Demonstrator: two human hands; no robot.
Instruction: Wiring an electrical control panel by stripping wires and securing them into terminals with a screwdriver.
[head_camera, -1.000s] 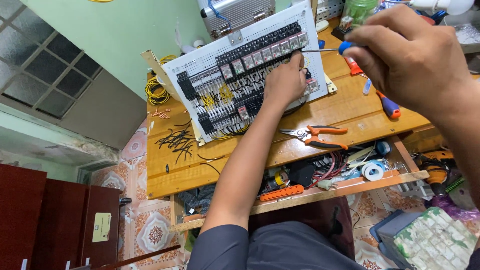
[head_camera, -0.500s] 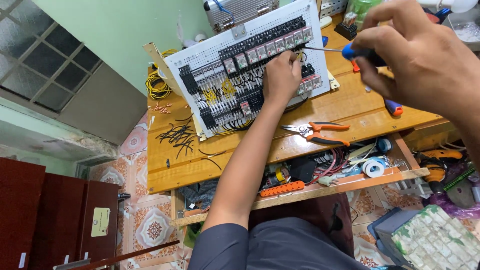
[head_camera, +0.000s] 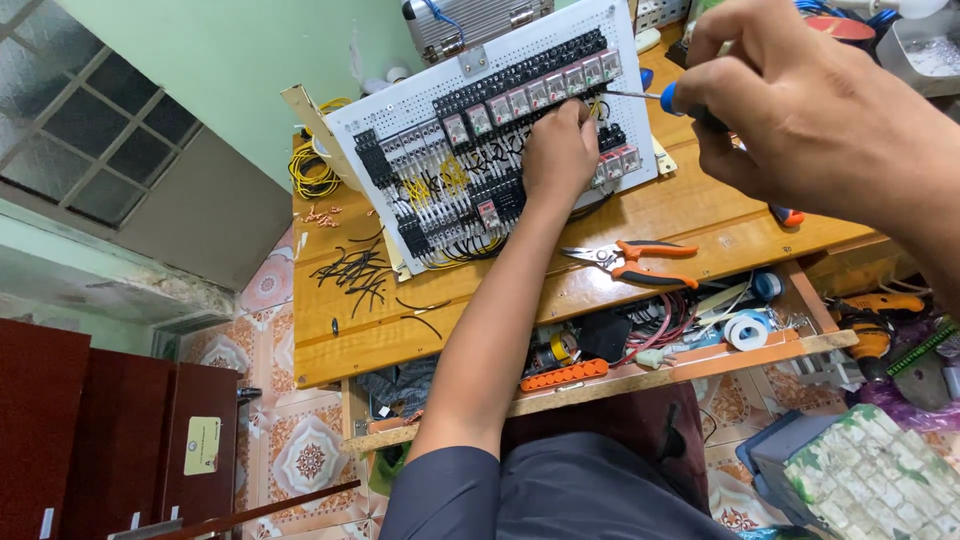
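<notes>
While the white control panel (head_camera: 400, 130) leans tilted at the back of the wooden worktop (head_camera: 370, 330), its face crowded with rows of relays and terminal blocks (head_camera: 520, 95) and bundles of yellow and black wiring (head_camera: 440, 190), both hands are at work on its right half. The left hand (head_camera: 560, 150) is pressed against the wiring near the panel's middle, fingers curled in among the leads; whether it pinches a wire cannot be told. The right hand (head_camera: 810, 110) is closed around a screwdriver (head_camera: 650, 95) with a blue collar, whose thin shaft points left so that the tip sits just beside the left hand's fingers.

The risk, as I judge it, lies in that closeness: a slip of the tip off a terminal screw could jab the left fingers or nick a neighbouring lead, and a push on the leaning panel could shift it.

On the worktop in front lie orange-handled pliers (head_camera: 635, 262), and to the left a scatter of cut black wire pieces (head_camera: 355, 270) and a yellow wire coil (head_camera: 312, 170). The shelf below holds tape rolls (head_camera: 745, 330) and an orange bit holder (head_camera: 563, 375).
</notes>
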